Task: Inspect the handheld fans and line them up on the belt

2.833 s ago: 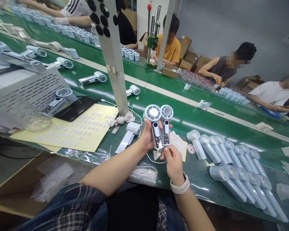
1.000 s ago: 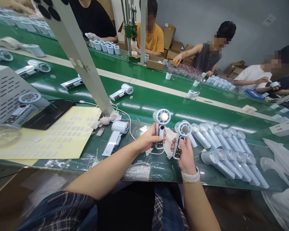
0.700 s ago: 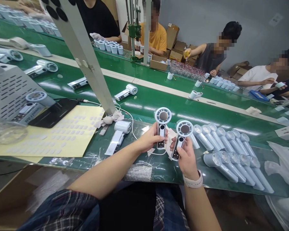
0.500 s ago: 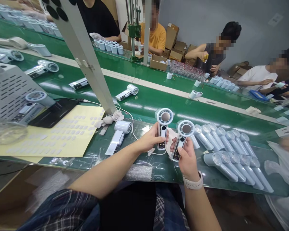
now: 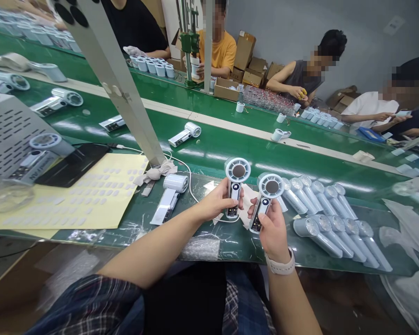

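Observation:
My left hand point(image 5: 214, 204) is closed round the handle of a small white hand-held fan point(image 5: 234, 182), held upright with its round head on top. My right hand point(image 5: 271, 229) grips a second white fan point(image 5: 266, 197), tilted a little to the right. Both fans hang just above the green workbench point(image 5: 209, 153), a hand's width apart. A thin white cable point(image 5: 186, 174) runs across the bench under my left hand. Right of my hands, several pale blue fans point(image 5: 335, 218) lie in two rows.
Another white fan point(image 5: 171, 197) lies left of my hands beside a yellow sticker sheet point(image 5: 77, 195). A slanted metal post point(image 5: 125, 93) stands behind it. More fans point(image 5: 185, 133) lie on the belt. Several people sit across the belt among cardboard boxes point(image 5: 246, 51).
The two fans were side by side in my left hand; now each hand holds one, apart. Over the last second my hands have hardly moved. The view has shifted right.

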### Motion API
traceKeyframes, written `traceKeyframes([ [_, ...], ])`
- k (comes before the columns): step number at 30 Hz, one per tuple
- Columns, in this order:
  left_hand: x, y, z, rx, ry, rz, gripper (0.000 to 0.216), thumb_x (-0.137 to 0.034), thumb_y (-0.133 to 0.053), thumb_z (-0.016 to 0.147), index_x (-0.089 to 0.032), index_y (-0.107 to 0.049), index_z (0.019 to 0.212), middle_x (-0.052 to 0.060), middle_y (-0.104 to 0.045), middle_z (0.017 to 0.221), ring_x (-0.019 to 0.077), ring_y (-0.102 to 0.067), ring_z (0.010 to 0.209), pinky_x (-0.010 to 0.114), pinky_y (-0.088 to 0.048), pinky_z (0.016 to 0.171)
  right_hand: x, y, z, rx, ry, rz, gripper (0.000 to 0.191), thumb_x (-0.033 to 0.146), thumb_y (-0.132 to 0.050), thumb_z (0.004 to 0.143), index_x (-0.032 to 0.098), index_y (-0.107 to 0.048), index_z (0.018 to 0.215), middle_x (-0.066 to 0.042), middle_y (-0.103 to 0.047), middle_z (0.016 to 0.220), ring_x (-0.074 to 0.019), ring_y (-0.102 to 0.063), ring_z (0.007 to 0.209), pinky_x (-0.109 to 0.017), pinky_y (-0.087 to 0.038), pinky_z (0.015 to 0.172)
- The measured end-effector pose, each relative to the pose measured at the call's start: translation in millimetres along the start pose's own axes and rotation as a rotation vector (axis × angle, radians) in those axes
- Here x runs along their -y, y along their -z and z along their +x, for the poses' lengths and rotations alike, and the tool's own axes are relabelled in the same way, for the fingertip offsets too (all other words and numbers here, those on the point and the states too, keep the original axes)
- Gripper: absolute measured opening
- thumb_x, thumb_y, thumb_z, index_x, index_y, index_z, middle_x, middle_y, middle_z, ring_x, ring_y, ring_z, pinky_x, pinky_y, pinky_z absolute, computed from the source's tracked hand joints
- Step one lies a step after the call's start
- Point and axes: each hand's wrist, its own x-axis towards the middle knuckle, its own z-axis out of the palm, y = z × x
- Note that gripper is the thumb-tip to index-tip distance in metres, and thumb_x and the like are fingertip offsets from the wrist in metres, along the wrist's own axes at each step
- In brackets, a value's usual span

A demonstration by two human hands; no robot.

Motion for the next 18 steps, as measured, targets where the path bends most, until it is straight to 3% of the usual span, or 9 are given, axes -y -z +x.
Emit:
traceKeyframes([
  [7, -0.4, -0.8, 4.3, -0.134, -0.024, 0.065, 0.037, -0.029, -0.072, 0.072, -0.019, -0.047, 0.098, -0.003, -0.059, 0.082, 0.0127, -0.061, 0.062, 0.03, -0.049, 0.062, -6.5, -0.2, 3.0, 0.018, -0.031, 0.012, 0.034, 0.032, -0.073, 0.081, 0.025, -0.059, 0.111, -0.002, -0.07, 0.092, -0.0142, -0.063, 0.068, -0.029, -0.054, 0.061],
  [13, -4.2, -1.5, 2.0, -0.015, -0.034, 0.164, 0.036, -0.034, -0.073, 0.075, -0.018, -0.049, 0.096, 0.0, -0.062, 0.078, 0.0151, -0.062, 0.068, 0.029, -0.047, 0.063, -13.5, 3.4, 4.5, 0.053, -0.055, -0.016, 0.031, 0.033, -0.071, 0.083, 0.025, -0.058, 0.109, -0.002, -0.069, 0.094, -0.0149, -0.063, 0.068, -0.03, -0.053, 0.061],
  [18, -3.7, -1.4, 1.4, -0.047, -0.034, 0.217, 0.038, -0.034, -0.072, 0.076, -0.019, -0.047, 0.1, 0.0, -0.062, 0.081, 0.0149, -0.062, 0.07, 0.029, -0.048, 0.064, -8.2, 3.8, 3.6, 0.043, -0.031, -0.023, 0.037, 0.031, -0.07, 0.083, 0.026, -0.056, 0.117, -0.002, -0.068, 0.094, -0.0148, -0.061, 0.067, -0.029, -0.052, 0.059],
])
